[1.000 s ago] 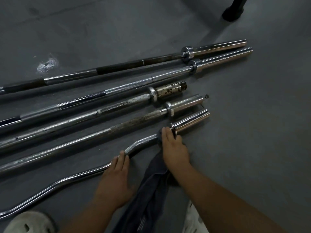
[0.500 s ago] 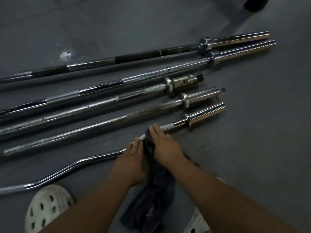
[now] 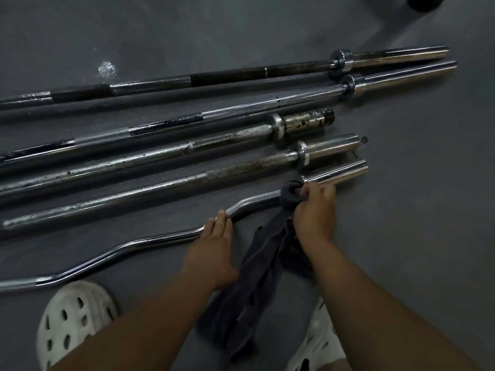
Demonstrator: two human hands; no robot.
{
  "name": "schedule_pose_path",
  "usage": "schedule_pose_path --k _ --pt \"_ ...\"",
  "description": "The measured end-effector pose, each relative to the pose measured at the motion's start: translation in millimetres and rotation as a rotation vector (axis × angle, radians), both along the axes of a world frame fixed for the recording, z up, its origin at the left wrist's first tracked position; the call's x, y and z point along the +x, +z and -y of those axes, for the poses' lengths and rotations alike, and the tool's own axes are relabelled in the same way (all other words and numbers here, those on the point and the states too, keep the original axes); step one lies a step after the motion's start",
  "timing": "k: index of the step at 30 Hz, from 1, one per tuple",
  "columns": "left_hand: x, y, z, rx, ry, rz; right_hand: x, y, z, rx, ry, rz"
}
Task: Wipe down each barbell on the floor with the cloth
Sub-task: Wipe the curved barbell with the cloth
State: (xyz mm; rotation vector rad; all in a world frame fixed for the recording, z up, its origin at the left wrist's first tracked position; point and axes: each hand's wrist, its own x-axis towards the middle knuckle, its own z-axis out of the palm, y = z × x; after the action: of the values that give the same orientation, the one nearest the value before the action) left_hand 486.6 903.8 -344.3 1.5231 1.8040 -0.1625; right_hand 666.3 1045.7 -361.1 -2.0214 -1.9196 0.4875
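Observation:
Several barbells lie side by side on the grey floor. Nearest me is a curved chrome curl bar [image 3: 139, 243] with a shiny sleeve [image 3: 337, 174] at its right end. My right hand [image 3: 314, 210] grips a dark grey cloth [image 3: 257, 277] bunched around the bar just left of that sleeve; the rest of the cloth trails down toward me. My left hand [image 3: 214, 245] rests on the bar's bend, fingers laid over it. Beyond lie a rusty straight bar [image 3: 160, 192], a pitted bar with a corroded sleeve [image 3: 308, 121], and two long bars [image 3: 241, 76].
My white perforated shoes show at the bottom left [image 3: 72, 322] and bottom right [image 3: 318, 341]. A black post base [image 3: 426, 2] stands at the top right. A pale scuff [image 3: 107, 68] marks the floor at the upper left. Bare grey floor lies to the right.
My right hand slid the cloth rightward along the curl bar, back up to the sleeve collar, and bunched it there. My left hand stayed on the bend.

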Motion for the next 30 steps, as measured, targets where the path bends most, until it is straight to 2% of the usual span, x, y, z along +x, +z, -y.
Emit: schedule_pose_path --k 2,3,6,9,11,13,15,17,18,22,23,26,27,28,30 --pt "-1 -1 1 0.003 0.007 0.004 -13 2 5 -0.041 -0.091 -0.051" --pt "-1 -2 2 0.007 0.009 0.007 -24 0 14 -0.053 -0.057 -0.025" --pt "-2 -1 1 0.017 0.008 0.004 -48 -9 46 -0.126 0.309 0.153" --pt "-3 0 -1 0.015 0.014 0.018 -9 -7 16 -0.148 0.607 0.305" --pt "-2 0 0 0.017 0.016 0.025 10 -6 0 -0.141 0.513 0.407" --pt "-2 0 0 0.034 0.021 0.02 -17 3 19 -0.245 0.353 0.371" --pt "-1 1 -1 0.032 0.017 0.029 -47 4 49 -0.32 0.475 0.303" --pt "-3 3 -3 0.015 0.022 0.053 -45 2 57 -0.364 0.709 0.277" --pt "-4 4 -3 0.015 0.023 0.054 -34 3 47 -0.356 0.736 0.279" --pt "-6 1 -4 0.013 0.017 0.062 -28 4 34 -0.352 0.36 0.323" --pt "-6 0 -3 0.01 0.021 0.064 -43 6 45 -0.364 0.406 0.298" --pt "-7 -2 -3 0.028 0.01 0.064 -57 7 59 -0.38 0.841 0.283" --pt "-8 -1 -4 0.023 0.013 0.067 -48 8 46 -0.365 0.849 0.298" --pt "-10 -1 -5 0.012 0.012 0.068 -36 5 31 -0.348 0.729 0.297" --pt "-11 -1 -5 -0.007 -0.001 0.069 -21 3 17 -0.343 0.363 0.284"
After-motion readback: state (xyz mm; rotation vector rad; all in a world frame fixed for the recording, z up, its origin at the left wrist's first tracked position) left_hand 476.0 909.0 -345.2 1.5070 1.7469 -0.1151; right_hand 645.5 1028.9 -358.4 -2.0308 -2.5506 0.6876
